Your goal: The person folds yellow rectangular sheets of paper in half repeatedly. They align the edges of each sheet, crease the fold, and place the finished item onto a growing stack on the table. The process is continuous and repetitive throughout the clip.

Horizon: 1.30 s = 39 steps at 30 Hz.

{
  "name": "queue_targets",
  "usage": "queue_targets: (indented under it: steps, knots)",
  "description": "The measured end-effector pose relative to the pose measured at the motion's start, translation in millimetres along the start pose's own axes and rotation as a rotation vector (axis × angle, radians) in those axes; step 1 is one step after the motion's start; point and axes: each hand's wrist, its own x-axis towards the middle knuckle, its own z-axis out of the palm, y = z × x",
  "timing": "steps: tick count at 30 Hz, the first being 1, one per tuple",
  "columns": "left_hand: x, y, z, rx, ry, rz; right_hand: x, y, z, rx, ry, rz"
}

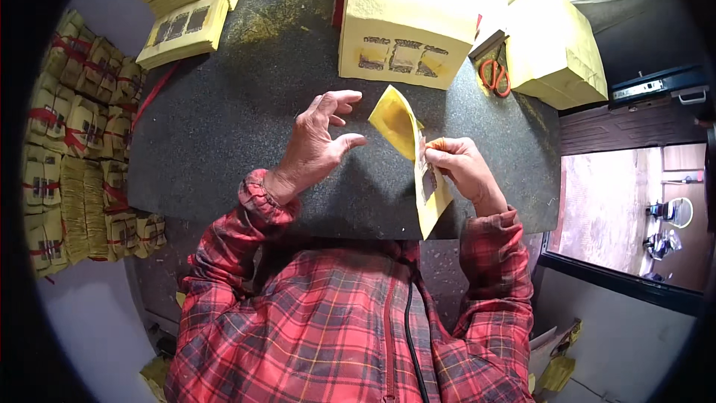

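Observation:
My right hand (468,169) pinches a bent piece of yellow paper (395,121) between thumb and fingers, with an orange-yellow band around one finger. Printed dark patches show on part of the paper; whether it is one sheet or several I cannot tell. The paper stands on edge over the near middle of the dark speckled table (201,157). To its left, my left hand (317,134) is raised with fingers curved and thumb apart, holding nothing and not touching the paper.
A tall yellow paper stack (358,30) stands beyond my hands, with another stack (552,56) at right. Orange-handled scissors (494,78) lie between them. More yellow paper (186,33) is piled at far left. Bundles tied with red ribbon (78,130) are heaped beyond the table's left edge.

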Motion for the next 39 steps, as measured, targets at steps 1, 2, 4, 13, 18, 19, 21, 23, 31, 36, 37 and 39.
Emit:
queue_targets:
  steps: [1, 2, 4, 13, 18, 19, 21, 23, 31, 36, 37, 39]
  knots:
    - [-0.5, -1.2, -1.4, -0.060, -0.005, -0.038, 5.7, 3.5, 0.0, -0.002, -0.047, 0.040]
    - [-0.8, -1.6, -2.6, -0.121, -0.011, -0.075, 10.7, 5.0, 0.6, -0.004, -0.094, 0.080]
    - [-3.9, 1.8, -4.6, -0.199, 0.020, -0.137, 16.0, 1.9, 8.6, 0.029, -0.174, 0.149]
    - [-18.5, -30.0, -8.7, -0.179, 0.088, -0.404, 21.5, 5.3, -2.8, -0.040, 0.105, -0.060]
    - [-15.7, -32.6, -14.6, -0.044, 0.114, -0.433, 1.6, 15.7, -11.4, -0.185, 0.610, -0.448]
    - [-15.8, -33.9, -15.0, -0.026, 0.119, -0.417, -3.2, 15.3, -2.8, -0.203, 0.656, -0.494]
    - [-16.5, -35.7, -16.1, 0.005, 0.124, -0.385, -9.1, 13.2, 17.2, -0.575, 0.682, -0.688]
    - [-14.1, -35.7, -16.9, 0.035, 0.111, -0.362, -10.1, 12.6, 36.2, -0.836, 0.643, -0.811]
    - [-14.2, -32.9, -22.6, 0.012, 0.042, -0.365, 39.4, 29.6, 54.2, -1.278, 0.474, -0.834]
    - [-12.8, -28.0, -26.2, 0.064, 0.002, -0.425, 45.5, 39.7, 52.1, -1.266, 0.486, -0.908]
    - [-13.4, -28.2, -26.3, 0.103, 0.007, -0.408, 45.9, 41.4, 52.1, -1.259, 0.492, -0.927]
    - [-14.6, -29.6, -26.2, 0.182, 0.018, -0.374, 48.3, 45.1, 52.6, -1.247, 0.503, -0.968]
